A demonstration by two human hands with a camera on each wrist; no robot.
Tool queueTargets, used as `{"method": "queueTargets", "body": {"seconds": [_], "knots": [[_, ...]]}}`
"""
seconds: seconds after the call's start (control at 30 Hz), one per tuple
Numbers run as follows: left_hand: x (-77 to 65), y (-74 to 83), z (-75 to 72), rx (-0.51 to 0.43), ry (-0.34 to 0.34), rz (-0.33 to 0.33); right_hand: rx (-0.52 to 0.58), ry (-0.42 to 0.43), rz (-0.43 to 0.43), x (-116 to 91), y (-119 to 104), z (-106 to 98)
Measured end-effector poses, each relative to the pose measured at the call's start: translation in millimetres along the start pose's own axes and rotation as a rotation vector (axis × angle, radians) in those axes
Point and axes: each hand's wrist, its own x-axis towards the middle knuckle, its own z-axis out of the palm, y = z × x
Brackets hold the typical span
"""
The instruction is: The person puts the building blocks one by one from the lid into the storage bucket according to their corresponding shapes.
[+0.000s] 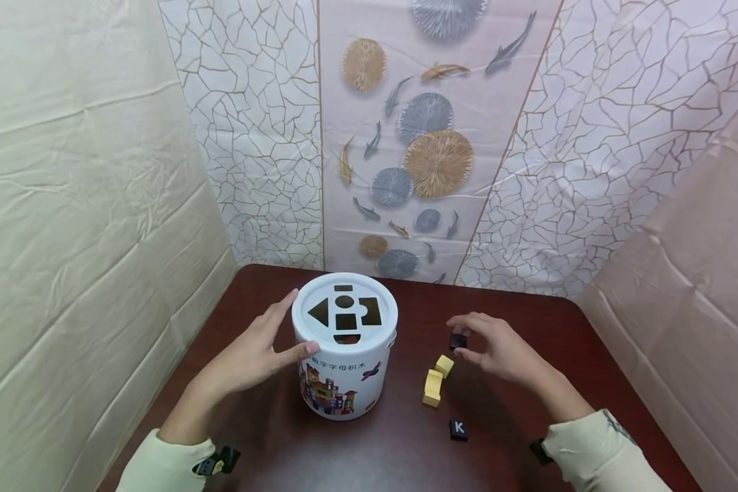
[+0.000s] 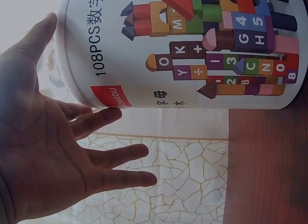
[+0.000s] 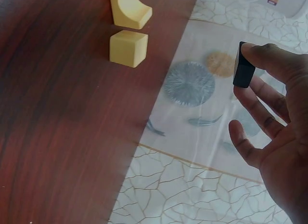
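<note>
A white bucket (image 1: 343, 376) with a shape-hole lid (image 1: 301, 311) stands upright on the table. My left hand (image 1: 246, 355) is at the lid's left side, thumb and forefinger spread along the rim and the other fingers extended. To the right of the bucket, my right hand (image 1: 498, 345) pinches a small black block (image 3: 244, 65) between thumb and fingertips, above the table. Near that hand lie a yellow cube (image 1: 445, 366) and a yellow arch block (image 1: 433, 388), close together. Closer to the front, a black block marked K (image 1: 458, 430) lies letter side up.
The dark red wooden table (image 1: 400, 458) is enclosed by draped cloth at the back (image 1: 270, 137) and on both sides. Cutouts in the lid include a triangle, a circle and rectangles. Something red shows through the front slot (image 1: 347, 339).
</note>
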Motion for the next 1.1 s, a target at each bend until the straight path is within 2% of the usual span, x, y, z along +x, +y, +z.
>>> {"method": "queueTargets", "body": {"seconds": [0.2,0.4,0.7,0.87,1.1], "knots": [[-0.1,1.9,0.1,-0.004,0.009,0.011,-0.016,-0.008,-0.007,4.3,-6.1,-3.3],[-1.3,2.6,-1.6,0.013,0.023,0.039,-0.015,0.029,-0.037,9.2,-9.8,-6.6],[-1.2,2.3,-1.1,0.018,0.022,0.024,0.020,0.035,-0.055,22.5,-20.4,-14.7],[-2.9,4.2,-2.5,0.055,0.031,0.024,0.037,0.037,-0.071,30.2,-28.1,-18.1],[-2.8,8.1,-6.6,0.063,0.038,0.027,0.078,0.037,-0.073,45.9,-45.1,-29.6]]}}
